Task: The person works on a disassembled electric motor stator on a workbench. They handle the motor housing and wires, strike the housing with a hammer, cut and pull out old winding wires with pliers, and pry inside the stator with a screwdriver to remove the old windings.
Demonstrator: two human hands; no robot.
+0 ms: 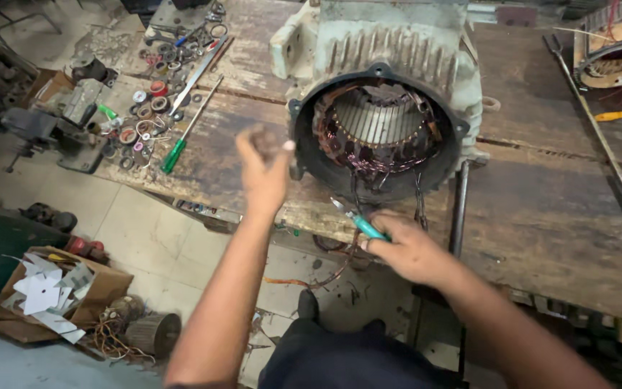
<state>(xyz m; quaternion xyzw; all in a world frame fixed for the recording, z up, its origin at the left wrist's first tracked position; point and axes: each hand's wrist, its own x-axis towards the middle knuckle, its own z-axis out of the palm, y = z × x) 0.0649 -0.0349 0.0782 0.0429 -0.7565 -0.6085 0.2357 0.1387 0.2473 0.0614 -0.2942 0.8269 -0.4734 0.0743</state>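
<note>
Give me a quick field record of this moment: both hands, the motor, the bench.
left hand: raised beside the motor opening, blurred, grip unclear
right hand: holds a teal-handled tool below the opening
motor housing: pale green, ribbed, open end toward the camera
windings: copper, exposed inside
bench: worn wood
green screwdriver: lying at bench left among small rings
cardboard box: on floor, white scraps inside

A worn wooden workbench (541, 194) carries a pale green motor housing (383, 65), lying just beyond the right hand (408, 252) gripping a teal-handled tool (365, 227). Left of the raised left hand (264, 169) lie a green-handled screwdriver (181, 140) and scattered washers (145, 108).
</note>
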